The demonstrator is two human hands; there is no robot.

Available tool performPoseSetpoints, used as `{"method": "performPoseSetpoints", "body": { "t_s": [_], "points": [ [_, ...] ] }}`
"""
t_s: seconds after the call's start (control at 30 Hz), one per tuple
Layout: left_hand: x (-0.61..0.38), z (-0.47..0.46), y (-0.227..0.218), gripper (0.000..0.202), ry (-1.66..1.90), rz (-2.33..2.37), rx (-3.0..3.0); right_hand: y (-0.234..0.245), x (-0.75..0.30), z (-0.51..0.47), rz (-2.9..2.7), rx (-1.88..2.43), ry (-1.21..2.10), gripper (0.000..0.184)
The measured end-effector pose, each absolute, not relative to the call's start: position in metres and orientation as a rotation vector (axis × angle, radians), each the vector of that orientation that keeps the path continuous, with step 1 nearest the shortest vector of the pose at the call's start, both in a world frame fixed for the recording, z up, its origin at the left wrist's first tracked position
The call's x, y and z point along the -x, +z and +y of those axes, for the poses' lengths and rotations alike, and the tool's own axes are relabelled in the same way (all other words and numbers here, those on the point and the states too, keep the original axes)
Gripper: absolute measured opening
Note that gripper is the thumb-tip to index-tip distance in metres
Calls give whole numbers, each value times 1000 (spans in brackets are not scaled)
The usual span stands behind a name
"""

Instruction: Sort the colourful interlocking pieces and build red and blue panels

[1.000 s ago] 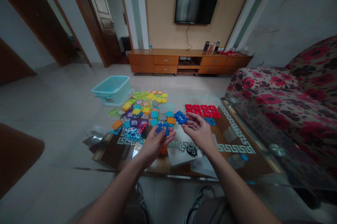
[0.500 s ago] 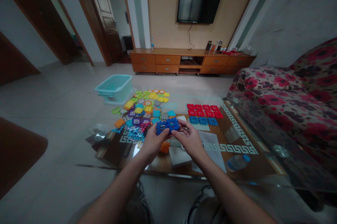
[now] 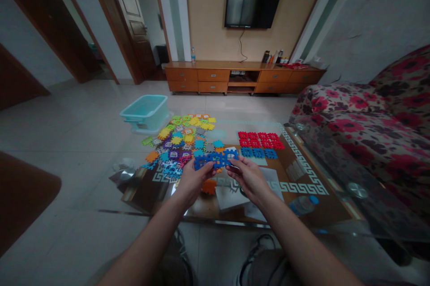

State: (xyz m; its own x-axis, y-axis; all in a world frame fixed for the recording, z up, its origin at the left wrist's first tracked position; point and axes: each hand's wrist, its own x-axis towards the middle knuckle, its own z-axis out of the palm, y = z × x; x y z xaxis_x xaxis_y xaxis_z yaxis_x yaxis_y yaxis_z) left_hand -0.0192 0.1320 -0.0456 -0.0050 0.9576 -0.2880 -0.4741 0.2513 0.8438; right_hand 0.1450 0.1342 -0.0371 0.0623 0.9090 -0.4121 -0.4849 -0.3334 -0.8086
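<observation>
A row of blue interlocking plastic tiles (image 3: 216, 159) is stretched between my two hands, above the glass table (image 3: 312, 212). My left hand (image 3: 194, 179) is closed on its left end, thumb on the near side. My right hand (image 3: 248, 176) pinches the right end, by a tile with a window-like opening. Beyond my right hand lie joined red tiles (image 3: 259, 139), with a line of blue tiles (image 3: 258, 153) along their near side. Left of my hands spreads a heap of mixed coloured tiles (image 3: 181, 140). An orange piece (image 3: 208, 186) lies below my left hand.
A teal plastic bin (image 3: 146, 111) stands at the table's far left. Near the right front are a water bottle (image 3: 304, 205) and white paper (image 3: 268, 178). A white box (image 3: 228, 198) sits below my hands. A floral sofa (image 3: 363, 102) borders the right side.
My hands have moved apart. The blue tiles, bunched close together before, now extend in a longer row, with the right-hand tile showing its window-like opening.
</observation>
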Motion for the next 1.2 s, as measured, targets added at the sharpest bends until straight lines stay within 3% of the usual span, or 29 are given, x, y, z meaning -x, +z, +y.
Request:
{"method": "performPoseSetpoints", "body": {
  "t_s": [0.13, 0.3, 0.47, 0.73, 1.2],
  "points": [
    [20, 133, -47, 36, 1224, 969, -568, -37, -143, 132, -474, 1197, 1653, 16],
    [24, 138, -40, 16, 1161, 826, -239, -45, -141, 132, -464, 1145, 1665, 10],
    [35, 142, -37, 38, 1036, 674, -71, -53, -139, 134, -462, 1198, 1612, 6],
    [43, 144, -47, 51, 925, 640, -94, -56, -139, 136, -473, 1215, 1561, 6],
    [34, 142, -46, 21, 1029, 850, -269, -51, -137, 132, -455, 1149, 1555, 11]
  ]
}}
